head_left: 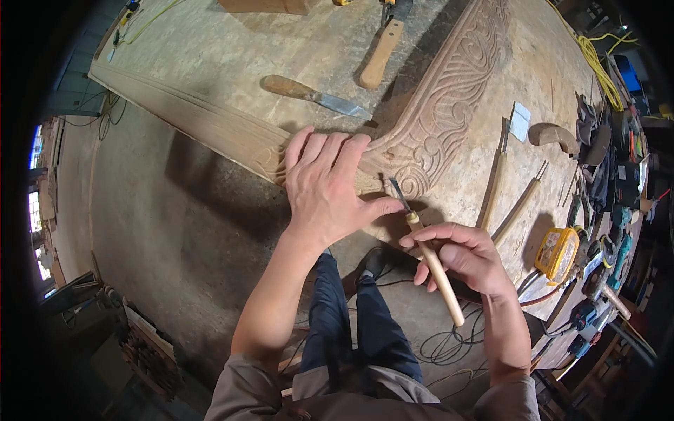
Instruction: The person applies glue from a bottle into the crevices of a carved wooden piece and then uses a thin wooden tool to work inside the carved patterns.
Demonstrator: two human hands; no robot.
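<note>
My left hand (324,184) lies on the corner of a carved wooden frame (449,91), its fingers stretched out over the wood. Its thumb reaches right, up against the blade of a carving chisel (439,277); whether it presses on the steel I cannot tell. My right hand (467,256) holds the chisel loosely by its pale wooden handle, between thumb and fingers. The narrow dark blade points away from me, its tip at the scrollwork of the corner. Swirling leaf relief covers the right-hand arm of the frame, while the left arm (203,119) looks mostly plain with long mouldings.
Beyond my left hand lie a wooden-handled knife-like tool (316,96) and another wooden-handled tool (382,56). Two slim carving tools (496,179) rest right of the frame, near a yellow work lamp (558,254). Power tools crowd the right side. Cables (453,340) coil on the floor.
</note>
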